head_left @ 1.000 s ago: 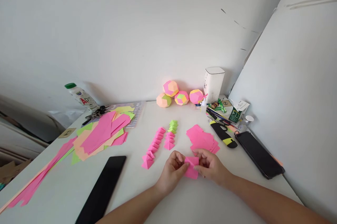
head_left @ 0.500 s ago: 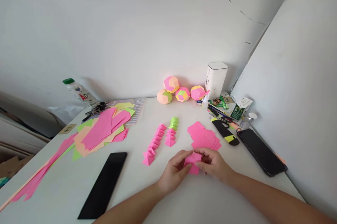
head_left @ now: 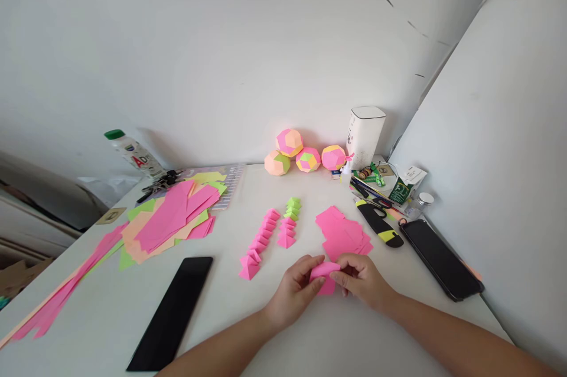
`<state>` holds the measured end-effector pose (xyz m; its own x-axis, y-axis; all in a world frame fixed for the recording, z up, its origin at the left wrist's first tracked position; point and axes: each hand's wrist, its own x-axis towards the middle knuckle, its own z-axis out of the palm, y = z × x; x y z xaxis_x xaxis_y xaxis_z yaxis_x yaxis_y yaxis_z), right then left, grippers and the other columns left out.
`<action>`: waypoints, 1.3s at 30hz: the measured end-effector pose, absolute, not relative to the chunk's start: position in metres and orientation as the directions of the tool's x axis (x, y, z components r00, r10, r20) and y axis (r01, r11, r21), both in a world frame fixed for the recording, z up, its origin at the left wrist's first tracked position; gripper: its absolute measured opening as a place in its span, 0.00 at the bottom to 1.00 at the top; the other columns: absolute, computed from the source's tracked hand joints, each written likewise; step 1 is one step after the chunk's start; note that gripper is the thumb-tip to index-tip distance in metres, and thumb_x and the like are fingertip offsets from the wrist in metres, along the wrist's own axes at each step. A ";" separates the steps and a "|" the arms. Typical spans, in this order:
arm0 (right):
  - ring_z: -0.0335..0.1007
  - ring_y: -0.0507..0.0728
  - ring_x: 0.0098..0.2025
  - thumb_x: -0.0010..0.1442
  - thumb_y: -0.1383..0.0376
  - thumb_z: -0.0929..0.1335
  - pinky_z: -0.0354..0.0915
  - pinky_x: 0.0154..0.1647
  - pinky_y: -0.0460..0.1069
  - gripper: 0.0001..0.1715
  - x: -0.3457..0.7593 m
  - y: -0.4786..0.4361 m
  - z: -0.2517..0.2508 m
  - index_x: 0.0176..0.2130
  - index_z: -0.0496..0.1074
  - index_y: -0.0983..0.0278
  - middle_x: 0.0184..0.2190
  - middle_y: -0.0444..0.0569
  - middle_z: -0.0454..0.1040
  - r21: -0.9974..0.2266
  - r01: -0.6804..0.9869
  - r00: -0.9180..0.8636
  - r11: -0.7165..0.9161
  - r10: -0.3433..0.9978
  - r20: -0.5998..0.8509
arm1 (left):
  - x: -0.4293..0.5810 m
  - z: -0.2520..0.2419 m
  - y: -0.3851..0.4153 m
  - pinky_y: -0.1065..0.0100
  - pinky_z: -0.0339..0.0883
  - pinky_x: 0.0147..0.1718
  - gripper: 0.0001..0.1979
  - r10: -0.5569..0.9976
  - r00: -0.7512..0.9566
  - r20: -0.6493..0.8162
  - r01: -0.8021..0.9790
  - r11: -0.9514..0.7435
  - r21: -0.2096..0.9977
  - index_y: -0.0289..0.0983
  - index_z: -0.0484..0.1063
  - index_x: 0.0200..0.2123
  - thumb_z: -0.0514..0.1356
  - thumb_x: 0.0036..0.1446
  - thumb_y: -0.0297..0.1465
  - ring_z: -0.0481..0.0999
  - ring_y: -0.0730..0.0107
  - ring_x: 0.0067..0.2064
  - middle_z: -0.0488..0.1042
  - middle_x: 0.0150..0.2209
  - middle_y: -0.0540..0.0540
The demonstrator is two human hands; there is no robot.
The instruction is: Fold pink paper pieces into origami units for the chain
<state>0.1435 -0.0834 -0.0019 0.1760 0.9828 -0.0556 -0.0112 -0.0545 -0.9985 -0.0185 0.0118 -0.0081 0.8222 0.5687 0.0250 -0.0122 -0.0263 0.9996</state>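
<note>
My left hand (head_left: 292, 289) and my right hand (head_left: 364, 279) meet near the table's front, both pinching one small pink paper square (head_left: 325, 276) whose top edge curls over. Just behind it lies a loose pile of pink paper squares (head_left: 342, 232). To the left run a row of folded pink paper units (head_left: 259, 242) and a shorter row of folded green and pink units (head_left: 289, 222).
Coloured paper sheets (head_left: 170, 218) and pink strips (head_left: 62, 294) cover the left of the white table (head_left: 110, 312). A black slab (head_left: 170, 312) lies at front left, a phone (head_left: 440, 259) at right, a black-yellow tool (head_left: 381, 224) and clutter beyond. Paper balls (head_left: 305, 157), a white box (head_left: 365, 135) and a bottle (head_left: 133, 155) stand by the wall.
The pink square's upper edge has been bent over between my fingers. Both hands have stayed together in about the same spot; the view has shifted slightly.
</note>
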 end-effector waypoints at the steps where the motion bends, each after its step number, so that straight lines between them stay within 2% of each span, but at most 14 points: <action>1: 0.62 0.49 0.18 0.54 0.56 0.70 0.61 0.20 0.45 0.15 0.144 -0.084 -0.002 0.26 0.68 0.65 0.19 0.39 0.64 -0.999 -0.010 0.180 -0.052 0.982 -0.053 | -0.019 -0.006 0.012 0.70 0.60 0.30 0.14 0.566 0.824 0.028 0.005 -0.056 0.998 0.38 0.73 0.44 0.57 0.58 0.38 0.63 0.71 0.32 0.61 0.31 0.49; 7: 0.63 0.49 0.19 0.55 0.56 0.70 0.62 0.20 0.45 0.15 0.144 -0.084 -0.001 0.26 0.67 0.64 0.19 0.39 0.65 -0.999 -0.001 0.207 -0.035 0.978 -0.035 | -0.019 0.006 0.012 0.71 0.59 0.30 0.14 0.514 0.856 0.055 0.083 -0.242 0.967 0.38 0.76 0.42 0.53 0.61 0.37 0.62 0.71 0.29 0.63 0.27 0.48; 12: 0.63 0.49 0.18 0.53 0.58 0.71 0.61 0.19 0.44 0.14 0.144 -0.084 -0.004 0.33 0.66 0.63 0.19 0.38 0.66 -0.994 -0.102 0.225 -0.036 0.973 -0.059 | -0.018 0.008 0.012 0.71 0.59 0.31 0.14 0.470 0.878 0.095 0.071 -0.324 0.943 0.39 0.77 0.40 0.51 0.62 0.35 0.64 0.70 0.30 0.65 0.27 0.48; 15: 0.64 0.49 0.18 0.52 0.56 0.72 0.61 0.19 0.44 0.17 0.144 -0.083 -0.005 0.37 0.68 0.63 0.19 0.38 0.67 -0.993 -0.111 0.231 -0.042 0.971 -0.067 | -0.018 0.006 0.013 0.71 0.60 0.31 0.15 0.461 0.881 0.105 0.060 -0.328 0.943 0.39 0.76 0.41 0.51 0.62 0.35 0.64 0.70 0.30 0.65 0.27 0.48; 19: 0.64 0.50 0.18 0.51 0.55 0.72 0.61 0.19 0.45 0.17 0.144 -0.083 -0.003 0.35 0.72 0.65 0.17 0.39 0.67 -0.996 -0.073 0.222 -0.052 0.973 -0.067 | -0.019 0.001 0.013 0.70 0.62 0.32 0.15 0.463 0.882 0.093 0.053 -0.293 0.955 0.39 0.75 0.44 0.52 0.61 0.36 0.66 0.69 0.31 0.68 0.29 0.47; 22: 0.63 0.49 0.18 0.51 0.55 0.72 0.61 0.19 0.45 0.17 0.144 -0.083 -0.003 0.34 0.74 0.65 0.18 0.40 0.66 -0.997 -0.066 0.222 -0.043 0.973 -0.057 | -0.020 -0.005 0.010 0.69 0.63 0.32 0.16 0.535 0.844 0.031 0.063 -0.156 0.986 0.37 0.72 0.47 0.57 0.58 0.37 0.68 0.69 0.31 0.71 0.32 0.45; 25: 0.63 0.49 0.18 0.51 0.56 0.72 0.60 0.18 0.44 0.16 0.144 -0.083 -0.004 0.34 0.74 0.65 0.18 0.40 0.66 -0.997 -0.067 0.229 -0.040 0.972 -0.055 | -0.020 -0.009 0.007 0.72 0.61 0.25 0.16 0.571 0.820 -0.025 0.065 -0.050 0.997 0.36 0.72 0.45 0.58 0.56 0.38 0.65 0.72 0.27 0.71 0.29 0.47; 29: 0.62 0.49 0.17 0.50 0.55 0.72 0.59 0.17 0.44 0.16 0.145 -0.083 -0.003 0.33 0.73 0.64 0.17 0.39 0.66 -0.996 -0.069 0.232 -0.052 0.970 -0.066 | -0.020 -0.005 0.008 0.73 0.58 0.22 0.13 0.555 0.832 0.018 0.075 -0.144 0.987 0.35 0.75 0.40 0.56 0.58 0.36 0.62 0.75 0.24 0.71 0.27 0.47; 34: 0.61 0.49 0.17 0.52 0.55 0.72 0.58 0.17 0.44 0.15 0.145 -0.082 -0.001 0.31 0.73 0.64 0.17 0.39 0.65 -0.998 -0.051 0.237 -0.045 0.970 -0.056 | -0.019 0.002 0.010 0.73 0.60 0.25 0.13 0.510 0.855 0.090 0.058 -0.268 0.962 0.38 0.76 0.42 0.54 0.60 0.35 0.64 0.73 0.26 0.71 0.26 0.47; 39: 0.61 0.48 0.17 0.52 0.57 0.72 0.56 0.17 0.43 0.13 0.147 -0.083 0.000 0.29 0.72 0.65 0.17 0.39 0.64 -0.997 -0.062 0.224 -0.036 0.973 -0.049 | -0.019 0.004 0.011 0.72 0.60 0.27 0.14 0.484 0.868 0.116 0.053 -0.321 0.946 0.38 0.77 0.41 0.53 0.61 0.35 0.65 0.72 0.27 0.70 0.25 0.48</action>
<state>0.1469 -0.0826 -0.0003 0.2245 0.9733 -0.0488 -0.0622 -0.0357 -0.9974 -0.0192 0.0111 0.0039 0.8675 0.4838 0.1157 0.0527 -0.3206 0.9457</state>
